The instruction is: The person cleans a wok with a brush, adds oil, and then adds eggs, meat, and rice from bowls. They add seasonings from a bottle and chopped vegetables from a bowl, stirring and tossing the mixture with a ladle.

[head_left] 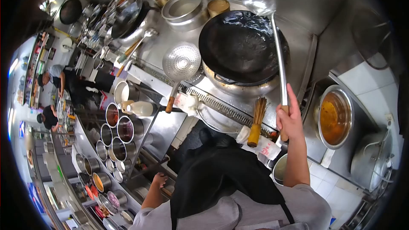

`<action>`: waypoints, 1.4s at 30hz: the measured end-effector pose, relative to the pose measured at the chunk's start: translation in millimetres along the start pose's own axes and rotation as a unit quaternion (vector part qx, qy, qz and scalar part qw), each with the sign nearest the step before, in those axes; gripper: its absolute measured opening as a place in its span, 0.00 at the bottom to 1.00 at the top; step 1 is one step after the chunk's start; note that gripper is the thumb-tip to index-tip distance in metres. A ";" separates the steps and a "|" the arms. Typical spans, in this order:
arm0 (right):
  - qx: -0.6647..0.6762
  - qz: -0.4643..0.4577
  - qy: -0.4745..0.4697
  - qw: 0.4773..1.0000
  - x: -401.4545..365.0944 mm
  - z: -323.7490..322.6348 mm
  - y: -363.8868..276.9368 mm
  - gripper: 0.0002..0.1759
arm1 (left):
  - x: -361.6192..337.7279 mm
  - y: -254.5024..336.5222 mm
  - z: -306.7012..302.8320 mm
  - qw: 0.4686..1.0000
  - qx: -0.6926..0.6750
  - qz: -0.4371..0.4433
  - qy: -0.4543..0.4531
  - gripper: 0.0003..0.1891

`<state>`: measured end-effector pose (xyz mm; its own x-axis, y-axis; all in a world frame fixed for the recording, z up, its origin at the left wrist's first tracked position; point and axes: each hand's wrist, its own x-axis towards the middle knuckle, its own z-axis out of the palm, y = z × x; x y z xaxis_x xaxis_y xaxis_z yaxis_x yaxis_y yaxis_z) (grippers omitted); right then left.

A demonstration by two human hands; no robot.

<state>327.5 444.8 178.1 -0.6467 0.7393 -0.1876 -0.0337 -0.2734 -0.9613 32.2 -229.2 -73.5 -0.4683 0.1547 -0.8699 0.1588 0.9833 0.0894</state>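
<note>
My right hand [291, 117] is closed round the wooden end of a long-handled ladle [279, 55], its index finger stretched along the handle. The ladle's metal bowl is raised past the far right rim of a black wok [238, 47], which sits on the burner with a dark, shiny inside. Just left of my right hand lies a bamboo wok brush [256, 123] with a yellow handle. Low on the left, my left hand [159, 180] hangs beside the counter shelving, fingers loosely apart and apparently holding nothing. A perforated skimmer [182, 61] rests left of the wok.
A metal basin of orange-brown liquid [335, 117] stands on the right. Nested metal pots [183, 8] sit behind the skimmer. Several sauce containers [125, 128] and a squat plastic bottle [141, 108] line the left counter. Two people [55, 81] work farther left.
</note>
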 end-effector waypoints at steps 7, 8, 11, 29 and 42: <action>-0.220 -0.027 0.031 0.975 52.1 -17.0 99.0 0.42 | -45.3 55.5 28.7 0.975 -0.172 0.055 0.126 0.27; -0.116 0.013 0.032 0.993 44.0 3.5 91.8 0.41 | -45.0 57.0 35.7 0.939 -0.291 0.078 0.163 0.28; -0.138 0.019 0.009 0.990 25.3 27.4 100.9 0.41 | -74.1 52.2 29.1 0.907 -0.383 0.048 0.169 0.27; 0.157 0.243 -0.670 0.683 -168.3 555.9 116.4 0.41 | -235.0 -278.5 102.6 0.420 -0.609 -0.066 0.670 0.11; -0.088 0.315 -0.740 0.588 -301.3 783.6 221.7 0.32 | -285.5 -357.7 260.6 0.118 -0.693 -0.351 0.619 0.12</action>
<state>-82.2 -320.8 179.6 -0.4489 -0.8542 -0.2624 0.5626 -0.0420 -0.8257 335.6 -650.2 16.5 0.1522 -0.9593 -0.2378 -0.1882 -0.2643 0.9459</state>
